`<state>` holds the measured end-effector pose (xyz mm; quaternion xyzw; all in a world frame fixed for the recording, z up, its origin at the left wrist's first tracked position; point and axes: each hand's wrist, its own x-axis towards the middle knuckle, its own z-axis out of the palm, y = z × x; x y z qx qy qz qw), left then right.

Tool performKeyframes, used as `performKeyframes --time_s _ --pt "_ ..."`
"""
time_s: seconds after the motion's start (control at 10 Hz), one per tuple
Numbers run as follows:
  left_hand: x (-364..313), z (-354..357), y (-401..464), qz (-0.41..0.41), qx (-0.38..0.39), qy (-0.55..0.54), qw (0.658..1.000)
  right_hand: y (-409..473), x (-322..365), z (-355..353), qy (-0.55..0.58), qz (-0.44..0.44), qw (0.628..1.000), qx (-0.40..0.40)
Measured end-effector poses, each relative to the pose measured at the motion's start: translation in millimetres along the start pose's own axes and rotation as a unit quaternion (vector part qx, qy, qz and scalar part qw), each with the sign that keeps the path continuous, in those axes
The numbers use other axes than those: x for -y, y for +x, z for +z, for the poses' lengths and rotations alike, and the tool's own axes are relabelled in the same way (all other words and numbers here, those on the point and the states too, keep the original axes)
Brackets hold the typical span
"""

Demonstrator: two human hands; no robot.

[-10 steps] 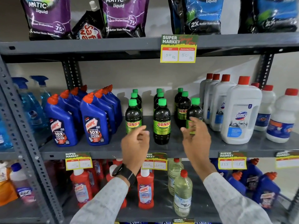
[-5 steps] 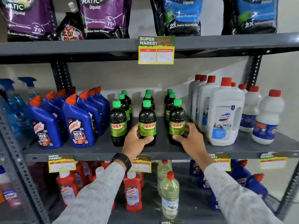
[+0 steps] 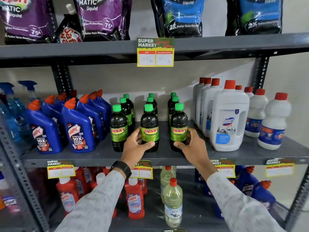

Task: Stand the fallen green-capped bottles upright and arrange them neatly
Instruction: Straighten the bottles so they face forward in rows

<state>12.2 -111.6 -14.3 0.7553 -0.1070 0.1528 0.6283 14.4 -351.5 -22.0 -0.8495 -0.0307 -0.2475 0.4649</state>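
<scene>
Head view, only view on hand

Middle grey metal shelf [image 3: 217,155]: nine dark round plastic bottles with green screw caps and green-yellow SUNNY labels, all upright, none lying down. Set in three files of three running front to back; labels of the front row face outward, presumably for reading from the aisle.

Left hand [image 3: 136,148]: wrapped round the lower body of the front centre green-capped bottle [image 3: 149,129], thumb across the front under the label, fingers round its left side. Grasping, low on the body; judged a grip for sliding or twisting along the shelf, not for lifting. Black wristwatch [image 3: 121,169] on that wrist.

Right hand [image 3: 192,144]: cupped round the base of the front right green-capped bottle [image 3: 178,129], thumb at the front, fingers behind its right flank. Also grasping, bottle standing on the shelf.

Front left green-capped bottle [image 3: 118,129]: untouched, just beside the left hand.

Neighbours: blue angled-neck plastic toilet-cleaner bottles with orange caps [image 3: 78,129] close on the left; white handled plastic jugs with red caps [image 3: 229,121] near on the right. Tight flanks likely explain the low, careful hold.

Judgement: standing-up step appears done; hands on the front pair suggest final squaring of spacing and label facing. Risk: a nudge could tip the file behind
</scene>
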Motion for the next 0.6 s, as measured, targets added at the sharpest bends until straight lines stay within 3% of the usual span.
performKeyframes --time_s 0.4,0.6 --pt "-8.9 -3.5 -3.1 -0.004 0.011 0.031 0.999 -3.7 2.5 2.3 0.001 0.022 1.0 -0.005" --pt "-22.2 -4.5 -19.7 0.016 -0.008 0.039 0.999 -15.8 20.1 -9.6 -0.006 -0.021 1.0 -0.019"
